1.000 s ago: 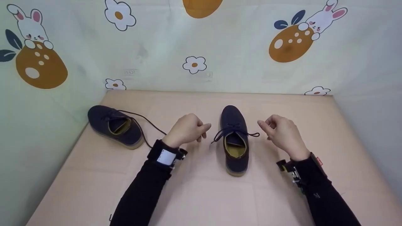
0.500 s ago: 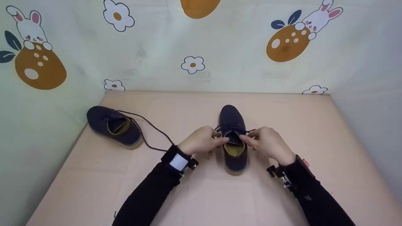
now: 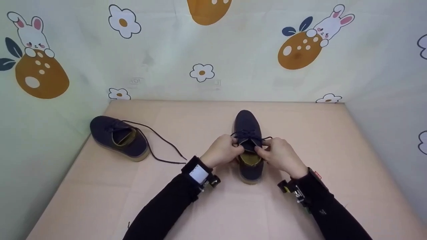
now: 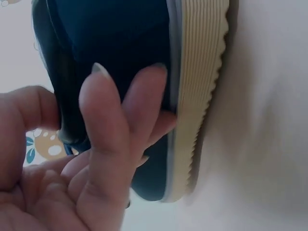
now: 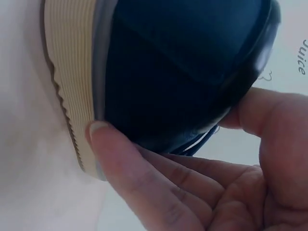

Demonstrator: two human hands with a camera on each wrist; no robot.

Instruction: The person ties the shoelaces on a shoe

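Observation:
A dark navy lace-up shoe stands upright, toe pointing away, its laces lying across the front. At the left edge of its opening, my left hand pinches the upper; in the left wrist view the thumb is at the collar and the fingers lie along the outer side. Opposite it, my right hand grips the other edge the same way. One right fingertip touches near the tan ribbed sole in the right wrist view. Parts of the laces are hidden behind both hands.
The matching shoe lies at the left of the beige table surface, toe toward the far left. Its loose lace trails right toward my left wrist. Patterned fabric walls the back and sides.
Both hands have come inward from either side of the middle shoe and taken hold of the edges of its opening. The view has shifted slightly.

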